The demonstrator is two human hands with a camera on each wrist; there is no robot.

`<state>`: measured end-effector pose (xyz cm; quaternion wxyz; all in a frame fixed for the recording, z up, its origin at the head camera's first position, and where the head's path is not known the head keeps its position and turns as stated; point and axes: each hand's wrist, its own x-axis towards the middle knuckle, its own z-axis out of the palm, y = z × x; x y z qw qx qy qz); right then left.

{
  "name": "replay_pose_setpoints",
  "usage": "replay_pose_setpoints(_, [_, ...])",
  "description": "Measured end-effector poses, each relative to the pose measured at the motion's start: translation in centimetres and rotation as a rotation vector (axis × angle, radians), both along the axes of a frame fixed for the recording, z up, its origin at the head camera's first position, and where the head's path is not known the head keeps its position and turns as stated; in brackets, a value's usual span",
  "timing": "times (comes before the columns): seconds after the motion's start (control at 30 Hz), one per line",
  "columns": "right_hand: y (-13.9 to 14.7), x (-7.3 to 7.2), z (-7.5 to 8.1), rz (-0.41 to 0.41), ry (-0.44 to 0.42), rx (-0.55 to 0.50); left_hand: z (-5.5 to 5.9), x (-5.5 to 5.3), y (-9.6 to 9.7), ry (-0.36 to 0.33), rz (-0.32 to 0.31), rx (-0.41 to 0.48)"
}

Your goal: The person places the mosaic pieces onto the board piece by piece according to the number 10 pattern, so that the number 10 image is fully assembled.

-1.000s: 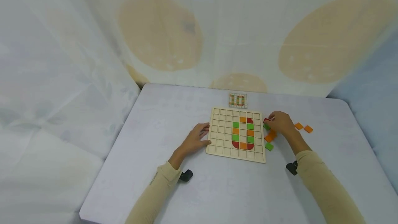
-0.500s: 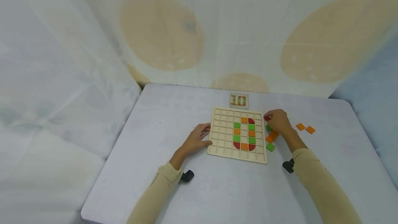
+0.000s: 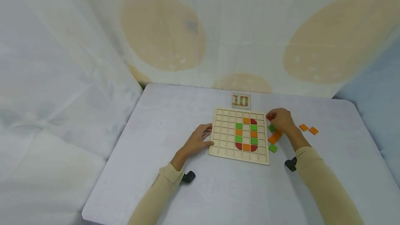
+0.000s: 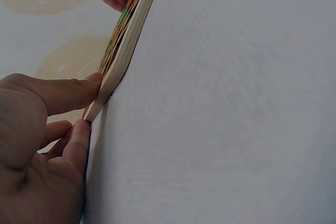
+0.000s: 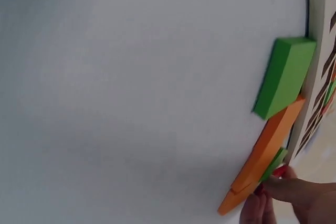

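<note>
A pale wooden grid board (image 3: 223,134) lies on the table, with red, orange and green tiles set in its right half in a ring-like pattern. My left hand (image 3: 196,141) rests at the board's left edge, the thumb near the front corner and the fingers along the side. Beyond the board's right edge, my right hand (image 3: 282,119) pinches a red tile (image 3: 269,117) between thumb and fingertips. Close below that hand lie a green tile (image 3: 273,148), orange tiles (image 3: 274,137) and another green tile (image 5: 274,165), partly covered in the right wrist view.
Behind the board lies a small pattern card (image 3: 241,101) showing a coloured "10" on a grid. Two orange tiles (image 3: 314,130) lie farther right on the white table (image 3: 156,121). Patterned curtains (image 3: 243,44) hang around the back and sides.
My right hand has shifted slightly back, away from the green and orange tiles, with the red tile now in its fingertips. The left hand stays at the board's edge.
</note>
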<state>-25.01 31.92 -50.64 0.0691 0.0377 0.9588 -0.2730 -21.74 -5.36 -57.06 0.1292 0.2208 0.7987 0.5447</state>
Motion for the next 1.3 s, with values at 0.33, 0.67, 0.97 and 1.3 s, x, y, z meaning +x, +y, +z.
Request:
replay_pose_setpoints(0.33, [2.1,-0.3,-0.1,0.079,-0.051,0.008,0.0,0.1,0.2,0.006,-0.017,-0.002])
replay_pose_setpoints(0.67, [2.8,0.0,1.6,0.104,-0.051,0.031,0.0,0.1,0.4,0.013,-0.019,-0.008])
replay_pose_setpoints(0.97, [2.6,-0.1,3.1,0.147,-0.07,0.016,0.2,0.0,0.1,0.01,-0.011,0.003])
replay_pose_setpoints(1.3, [-0.3,-1.7,5.0,0.27,-0.019,0.007,-0.3,-0.1,0.0,0.007,-0.005,-0.009])
